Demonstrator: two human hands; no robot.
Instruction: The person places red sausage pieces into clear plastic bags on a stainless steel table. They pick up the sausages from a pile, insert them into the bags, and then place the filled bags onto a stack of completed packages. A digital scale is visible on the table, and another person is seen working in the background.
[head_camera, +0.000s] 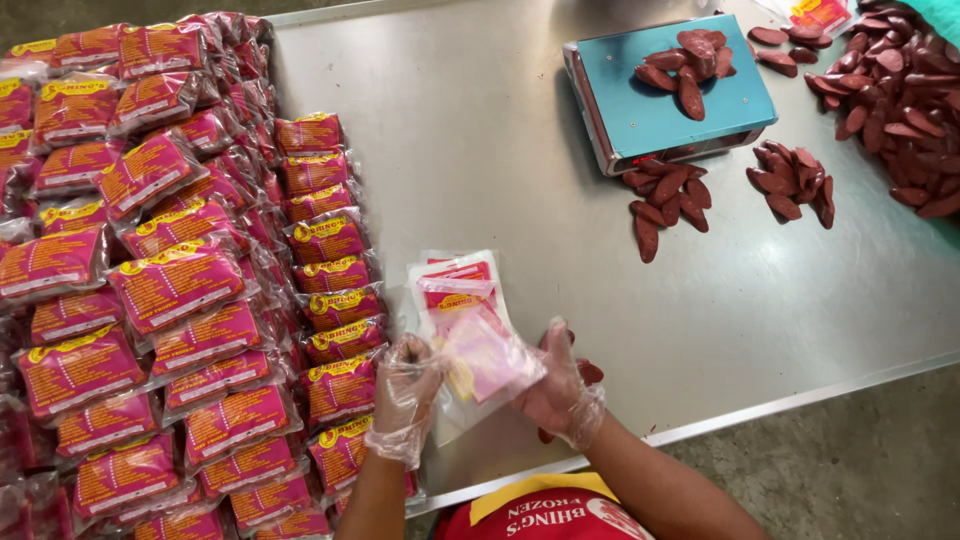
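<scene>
Our gloved left hand (405, 385) and right hand (555, 385) both pinch an empty clear bag (485, 365) at 6 o'clock on the tabletop (480, 130), near its edge. Sealed packs (175, 285) crowd 9 o'clock; bare steel lies toward 12.

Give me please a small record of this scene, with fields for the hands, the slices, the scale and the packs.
left hand: gloved, holds empty pouch by its left edge
right hand: gloved, at the pouch's right side, dark red slices under it
scale: blue top, several slices on it
loose slices: small heaps in front of scale
filled packs: many, stacked at left
table: bare metal
</scene>
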